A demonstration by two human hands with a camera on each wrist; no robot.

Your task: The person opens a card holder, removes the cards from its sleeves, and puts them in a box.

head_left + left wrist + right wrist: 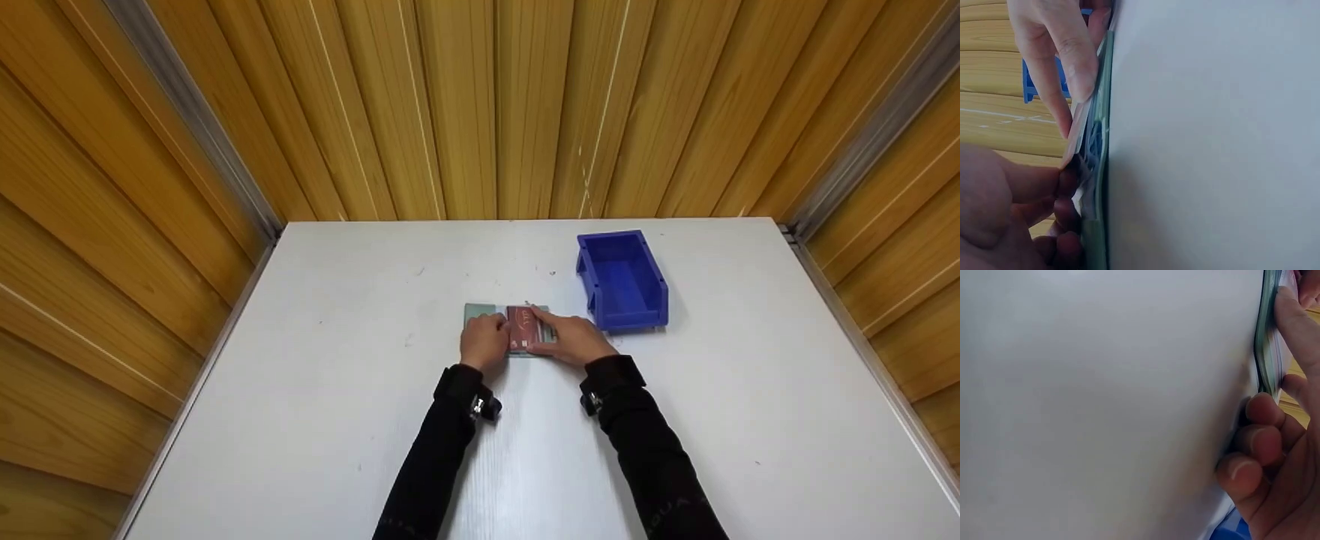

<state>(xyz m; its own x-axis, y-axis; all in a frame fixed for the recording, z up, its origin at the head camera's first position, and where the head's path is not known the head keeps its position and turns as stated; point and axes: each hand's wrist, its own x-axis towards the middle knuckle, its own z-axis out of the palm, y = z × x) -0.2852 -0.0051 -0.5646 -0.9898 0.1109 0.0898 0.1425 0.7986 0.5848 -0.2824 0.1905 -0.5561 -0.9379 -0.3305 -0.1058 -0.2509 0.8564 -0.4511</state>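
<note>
A pale green card holder (480, 309) lies spread on the white table, with clear plastic sleeves (1094, 140) stacked inside it. On its right half is a red card (523, 328) with pale print; whether it sits inside a sleeve I cannot tell. My left hand (484, 342) pinches the card's left edge between thumb and curled fingers, seen close in the left wrist view. From the right, my right hand (577, 340) holds the holder's right half, thumb at the near edge and index finger at the far edge. Its other fingers curl beside the holder in the right wrist view.
A blue plastic bin (622, 285) stands behind and to the right of my right hand, close to it. Wood-patterned walls (525, 112) border the white table (337, 337) at the back and both sides.
</note>
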